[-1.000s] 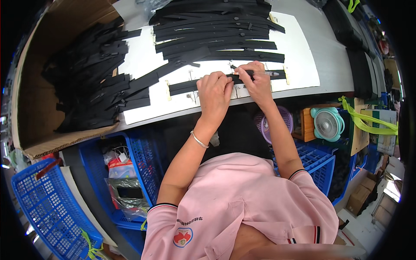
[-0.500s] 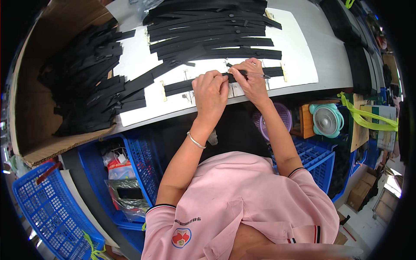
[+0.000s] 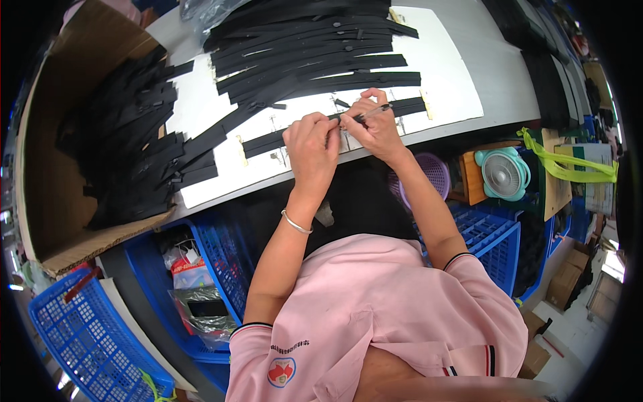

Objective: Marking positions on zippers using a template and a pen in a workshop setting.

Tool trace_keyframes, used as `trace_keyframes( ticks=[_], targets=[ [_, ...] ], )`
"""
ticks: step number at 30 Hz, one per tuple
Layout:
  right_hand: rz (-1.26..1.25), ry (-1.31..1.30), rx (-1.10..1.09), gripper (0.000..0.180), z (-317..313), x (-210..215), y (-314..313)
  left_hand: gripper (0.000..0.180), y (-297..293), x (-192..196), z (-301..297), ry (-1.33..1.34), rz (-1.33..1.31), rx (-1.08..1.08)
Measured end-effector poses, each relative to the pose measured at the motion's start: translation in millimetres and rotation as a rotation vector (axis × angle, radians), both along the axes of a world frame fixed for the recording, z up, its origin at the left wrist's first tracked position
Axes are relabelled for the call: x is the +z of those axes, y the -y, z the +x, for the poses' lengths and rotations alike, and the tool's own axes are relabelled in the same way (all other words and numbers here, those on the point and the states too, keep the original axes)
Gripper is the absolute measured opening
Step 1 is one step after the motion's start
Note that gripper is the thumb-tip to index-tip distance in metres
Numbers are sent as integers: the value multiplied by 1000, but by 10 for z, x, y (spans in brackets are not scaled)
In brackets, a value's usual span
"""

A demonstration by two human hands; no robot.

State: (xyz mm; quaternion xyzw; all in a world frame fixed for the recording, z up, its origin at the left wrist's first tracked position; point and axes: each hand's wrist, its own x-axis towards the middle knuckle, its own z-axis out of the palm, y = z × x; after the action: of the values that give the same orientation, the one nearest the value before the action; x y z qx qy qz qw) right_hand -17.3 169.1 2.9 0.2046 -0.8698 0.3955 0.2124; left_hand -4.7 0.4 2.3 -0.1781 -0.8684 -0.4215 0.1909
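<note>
Since a second ago both hands have slid a little toward the person's left along the long black strip (image 3: 335,127), and the view has tipped so that the pile of strips sits higher in the frame. The left hand (image 3: 313,144) lies knuckles up with its fingers curled down onto the strip, pinning it to the white sheet (image 3: 455,80) near the front edge of the grey surface (image 3: 509,74). The right hand (image 3: 376,124), just beside it and touching at the fingertips, is closed round a thin pen-like tool (image 3: 372,111) whose tip points at the strip between the two hands. The strip runs along the sheet's near edge, from the dark heap on the person's left to a small yellowish tab (image 3: 426,106) on the right. Behind it lies a fan of more black strips (image 3: 315,47), and a cardboard tray (image 3: 40,154) on the left holds another black heap (image 3: 127,147). Below the surface stand blue crates (image 3: 87,342), a purple basket (image 3: 435,174) and a small teal fan (image 3: 504,174).
</note>
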Motion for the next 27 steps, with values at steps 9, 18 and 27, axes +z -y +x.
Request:
trace_keyframes(
  ticks=[9, 18, 27],
  targets=[
    [-523, 285, -313, 20, 106, 107, -580, 8, 22, 24, 22, 27, -28, -7],
    [-396, 299, -355, 23, 86, 18, -862, 13, -287, 72, 63, -54, -22, 3],
    [-330, 189, -291, 21, 24, -86, -865, 15, -810, -26, -107, -79, -45, -175]
  ],
)
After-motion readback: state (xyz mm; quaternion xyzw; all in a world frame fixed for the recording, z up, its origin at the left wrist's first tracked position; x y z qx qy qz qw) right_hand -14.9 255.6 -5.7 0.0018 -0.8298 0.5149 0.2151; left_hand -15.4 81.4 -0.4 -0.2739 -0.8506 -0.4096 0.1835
